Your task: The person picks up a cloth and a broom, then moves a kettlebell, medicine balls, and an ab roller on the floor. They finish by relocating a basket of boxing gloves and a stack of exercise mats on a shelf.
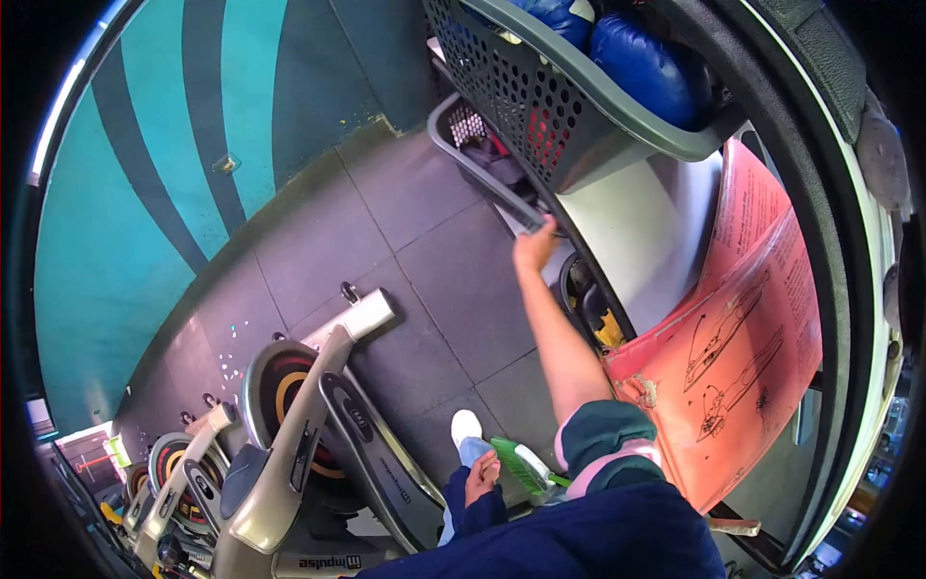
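My right hand reaches out with its fingers closed on the rim of a grey plastic basket, the lower of two on a rack. Dark items and something red lie inside that basket. Close to my body, my left hand is held with curled fingers; what they hold, if anything, is hidden. A broom with green bristles and a white head is beside my left hand, near my feet; most of its handle is hidden by my sleeve and body.
Above is a larger grey basket with blue boxing gloves. Orange printed sheets hang from the rack on the right. Several exercise bikes line the left, beside a teal wall. White scraps lie on the tiled floor.
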The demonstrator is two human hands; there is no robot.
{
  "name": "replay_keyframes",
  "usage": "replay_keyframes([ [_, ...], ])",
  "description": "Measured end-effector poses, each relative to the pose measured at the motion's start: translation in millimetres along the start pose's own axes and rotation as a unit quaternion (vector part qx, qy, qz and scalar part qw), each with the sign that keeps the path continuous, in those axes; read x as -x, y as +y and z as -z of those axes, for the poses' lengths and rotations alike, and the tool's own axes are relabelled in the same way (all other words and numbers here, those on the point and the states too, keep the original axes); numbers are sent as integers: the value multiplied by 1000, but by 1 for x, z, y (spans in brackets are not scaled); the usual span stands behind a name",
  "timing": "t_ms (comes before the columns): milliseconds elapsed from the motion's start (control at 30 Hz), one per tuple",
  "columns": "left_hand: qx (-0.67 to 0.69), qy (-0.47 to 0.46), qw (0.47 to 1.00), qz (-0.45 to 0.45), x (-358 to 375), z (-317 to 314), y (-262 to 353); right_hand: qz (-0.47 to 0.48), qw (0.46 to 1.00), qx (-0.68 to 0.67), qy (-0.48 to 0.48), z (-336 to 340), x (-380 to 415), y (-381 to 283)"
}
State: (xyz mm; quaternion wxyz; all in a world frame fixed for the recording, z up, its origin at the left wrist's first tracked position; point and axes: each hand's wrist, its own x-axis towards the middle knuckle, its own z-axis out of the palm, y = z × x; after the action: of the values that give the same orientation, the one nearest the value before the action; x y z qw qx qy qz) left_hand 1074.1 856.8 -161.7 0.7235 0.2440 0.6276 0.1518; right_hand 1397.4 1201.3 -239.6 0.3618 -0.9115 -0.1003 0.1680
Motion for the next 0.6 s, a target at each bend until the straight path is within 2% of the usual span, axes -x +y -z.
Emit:
replay_keyframes([
  [100, -7, -13, 1000, -12, -2, -5, -2, 25, 995, 32, -96, -10, 43, -42],
  [133, -56, -23, 998, -19, -2, 0, 0, 55, 989, 2, -136, -20, 41, -39],
  [200, -19, -12, 1000, -3, -2, 9, 3, 120, 967, -59, -215, -41, 40, -37],
  [233, 2, -10, 1000, 3, -3, 10, 3, 127, 966, -46, -221, -28, 44, -48],
  [300, 22, 2, 1000, 13, -9, 11, -5, 143, 964, -11, -225, 15, 41, -58],
  [333, 26, -1, 1000, 17, -10, 10, -5, 253, 962, -3, -102, 23, 42, -49],
  [367, 29, -2, 999, 22, -11, 9, -6, 280, 954, 87, -66, 36, 42, -38],
  [467, 19, -9, 999, 32, -9, 3, -1, 298, 945, 134, -28, 43, 28, -4],
  [600, 13, -14, 999, 42, -9, 5, 5, 343, 926, 143, -70, 33, 7, -2],
])
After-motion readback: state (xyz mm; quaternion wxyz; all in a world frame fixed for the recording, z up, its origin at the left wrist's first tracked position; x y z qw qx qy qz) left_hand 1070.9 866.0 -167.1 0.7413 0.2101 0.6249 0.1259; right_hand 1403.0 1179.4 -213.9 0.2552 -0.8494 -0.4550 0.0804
